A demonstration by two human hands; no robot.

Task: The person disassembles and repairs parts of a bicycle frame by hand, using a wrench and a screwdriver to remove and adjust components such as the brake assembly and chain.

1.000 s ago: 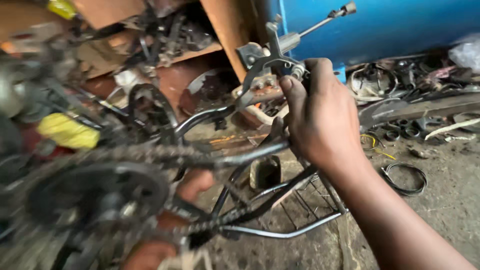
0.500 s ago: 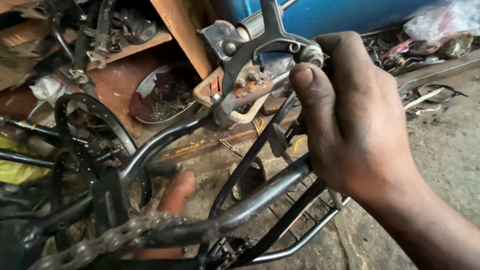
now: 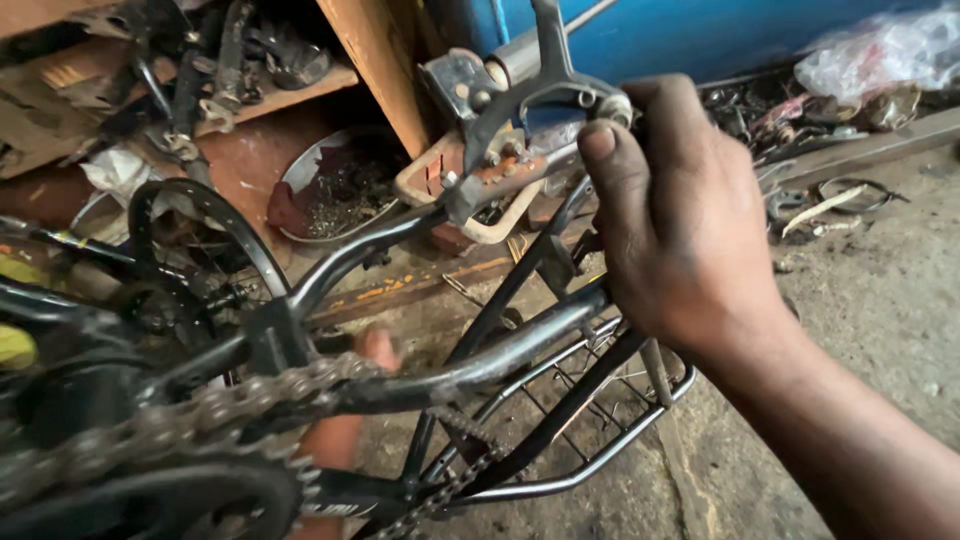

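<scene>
- Far left: chain (image 3: 200, 405) and dark chainring (image 3: 150, 500), close to the lens and blurred; teeth hard to make out, chainring cut off by the lower edge.
- Upper left: wooden shelf (image 3: 300, 90) packed with dark metal parts and tools; single pieces not separable.
- Below the shelf: shallow metal bowl (image 3: 340, 190) tilted against the reddish wall, holding small dark scraps, perhaps bits of chain or shavings; cannot tell which. A frame tube hides its lower rim.
- Low centre: left hand (image 3: 345, 430) behind the chain stay, mostly hidden and blurred; grip not readable.
- Centre: black bicycle frame (image 3: 500, 350) lying upturned, wire rear rack (image 3: 590, 410) beneath it near the concrete floor.
- Upper centre: rear dropout and brake bracket (image 3: 520, 130) of the frame, raised in front of a blue panel (image 3: 700, 35).
- Right: right hand (image 3: 680, 230) curled closed around the frame's upper end just beside the bracket, thumb pressed along the metal; forearm runs off the lower-right corner.
- Far right: clear plastic bag (image 3: 880, 50), contents indistinct; loose metal rings (image 3: 850, 195) on the floor.
</scene>
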